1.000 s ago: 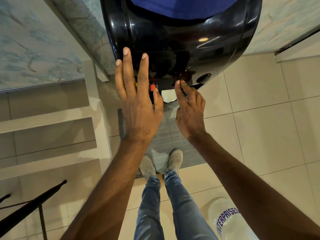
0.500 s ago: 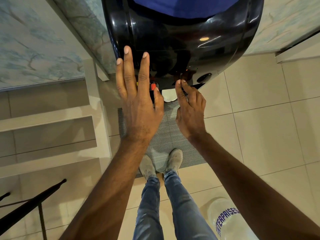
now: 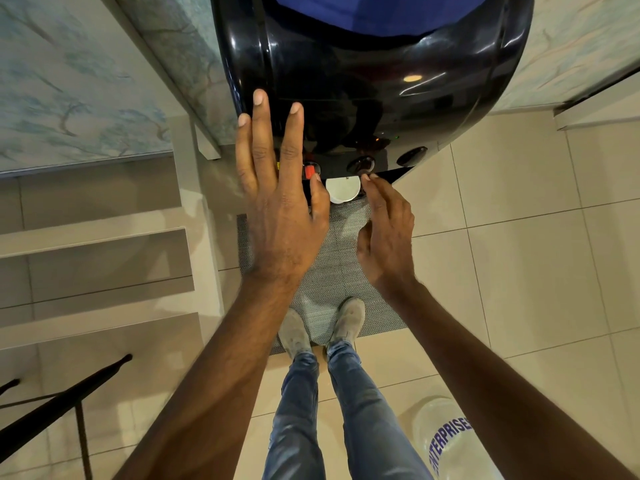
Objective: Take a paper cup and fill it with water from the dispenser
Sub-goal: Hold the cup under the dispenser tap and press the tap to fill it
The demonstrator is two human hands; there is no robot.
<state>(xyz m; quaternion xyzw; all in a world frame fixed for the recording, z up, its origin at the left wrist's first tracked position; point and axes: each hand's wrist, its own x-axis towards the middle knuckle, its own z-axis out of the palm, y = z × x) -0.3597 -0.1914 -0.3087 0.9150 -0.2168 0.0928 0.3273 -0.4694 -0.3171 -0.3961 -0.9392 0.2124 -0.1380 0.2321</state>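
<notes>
The black water dispenser [image 3: 363,98] carries a blue bottle [image 3: 374,12] on top. A white paper cup [image 3: 342,190] stands under its taps, seen from above, and no hand holds it. My left hand [image 3: 277,188] lies flat against the dispenser's front, fingers spread, with the thumb beside the red tap [image 3: 309,169] and just left of the cup. My right hand [image 3: 386,230] hovers right of the cup with loosely curled fingers. Its fingertips are just below the middle tap [image 3: 362,164]; I cannot tell whether they touch it. Whether water runs is hidden.
A grey mat [image 3: 332,271] lies on the tiled floor in front of the dispenser, and my feet stand on its near edge. Steps [image 3: 97,244] rise on the left. A large plastic water jar [image 3: 446,441] stands at the lower right, and a dark railing [image 3: 59,400] at the lower left.
My right hand has come down slightly from the middle tap and its pinched fingers have loosened. More of the cup shows. My left hand has stayed on the dispenser.
</notes>
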